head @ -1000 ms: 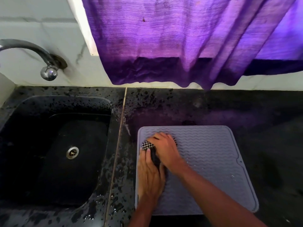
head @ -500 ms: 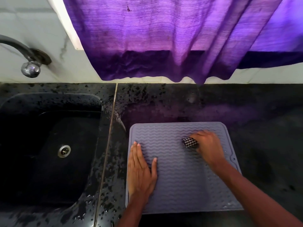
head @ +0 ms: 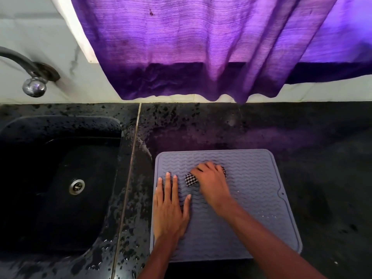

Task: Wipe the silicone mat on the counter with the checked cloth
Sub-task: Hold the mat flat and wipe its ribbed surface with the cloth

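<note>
The silicone mat (head: 251,208), grey with wavy ridges and a raised rim, is laid flat on the black speckled counter (head: 322,158), just right of the seam beside the sink. The checked cloth (head: 190,179), bunched into a small wad, is pressed onto the far middle of the mat. It is clutched under the right hand (head: 212,181), whose fingers are curled over it so that only the left end and a sliver at the right are seen. The left hand (head: 169,208) is laid flat and released on the mat's near left part, fingers stretched out together, nothing being gripped; its fingertips are just beside the cloth, apart from it. Small water drops are scattered over the mat's right side. To the left, a black sink (head: 60,188) with a metal drain (head: 76,186) is set into the wet counter. A metal tap (head: 30,77) is mounted on the white tiled wall (head: 50,27), and a purple curtain (head: 201,47) is hung above the counter's far edge.
</note>
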A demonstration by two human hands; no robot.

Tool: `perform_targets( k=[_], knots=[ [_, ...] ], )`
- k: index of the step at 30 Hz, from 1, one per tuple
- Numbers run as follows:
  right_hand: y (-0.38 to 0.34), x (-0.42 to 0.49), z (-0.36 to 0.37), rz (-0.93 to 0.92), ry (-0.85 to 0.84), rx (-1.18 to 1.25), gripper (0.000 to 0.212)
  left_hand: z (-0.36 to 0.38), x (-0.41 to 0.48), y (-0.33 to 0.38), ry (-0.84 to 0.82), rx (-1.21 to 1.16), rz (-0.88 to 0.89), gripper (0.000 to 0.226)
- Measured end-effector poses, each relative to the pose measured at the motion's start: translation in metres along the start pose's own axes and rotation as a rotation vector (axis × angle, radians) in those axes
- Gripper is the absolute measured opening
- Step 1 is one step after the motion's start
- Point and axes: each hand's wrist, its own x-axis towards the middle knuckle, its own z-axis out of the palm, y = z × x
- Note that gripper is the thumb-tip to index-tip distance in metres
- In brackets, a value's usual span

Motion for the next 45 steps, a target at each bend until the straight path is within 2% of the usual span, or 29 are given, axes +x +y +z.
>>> perform_targets(
  k=[3,10,17,21,23,25,27,29,32,37,42,45],
  knots=[
    [0.016,-0.009,0.001,-0.003,0.01,-0.022,0.041,-0.001,-0.001,-0.002,-0.002,-0.003,0.005,0.074],
    [0.095,-0.04,-0.026,0.17,-0.031,-0.063,0.066,-0.002,-0.001,-0.002,-0.021,-0.008,-0.003,0.074],
    [0.171,-0.076,-0.055,0.413,0.034,-0.085,0.057,-0.004,-0.001,0.0,-0.012,0.004,-0.003,0.074],
    [0.164,-0.068,-0.062,0.581,0.122,-0.006,0.044,-0.004,0.0,0.002,-0.007,-0.004,-0.017,0.074],
    [0.134,-0.053,-0.06,0.489,0.166,0.144,0.045,-0.005,0.0,0.003,-0.006,-0.001,-0.014,0.073],
    [0.099,-0.037,-0.051,0.298,0.154,0.243,0.055,-0.005,0.0,0.003,-0.004,0.0,-0.017,0.073],
    [0.071,-0.021,-0.034,0.16,0.092,0.198,0.065,-0.005,0.0,0.003,-0.008,0.002,-0.018,0.073],
    [0.053,-0.013,-0.015,0.115,0.051,0.125,0.065,-0.004,0.0,0.003,-0.005,0.002,-0.016,0.073],
    [0.043,-0.014,-0.002,0.106,0.058,0.038,0.06,-0.004,-0.001,0.001,-0.008,-0.024,-0.021,0.073],
    [0.069,-0.024,-0.01,0.107,0.106,-0.022,0.048,-0.004,-0.001,0.0,-0.005,-0.047,-0.03,0.074],
    [0.122,-0.044,-0.027,0.185,0.08,-0.088,0.056,-0.003,-0.001,-0.001,-0.011,-0.047,-0.039,0.075],
    [0.153,-0.055,-0.04,0.295,0.066,-0.137,0.061,-0.003,-0.001,-0.001,-0.013,-0.039,-0.039,0.075]
  ],
)
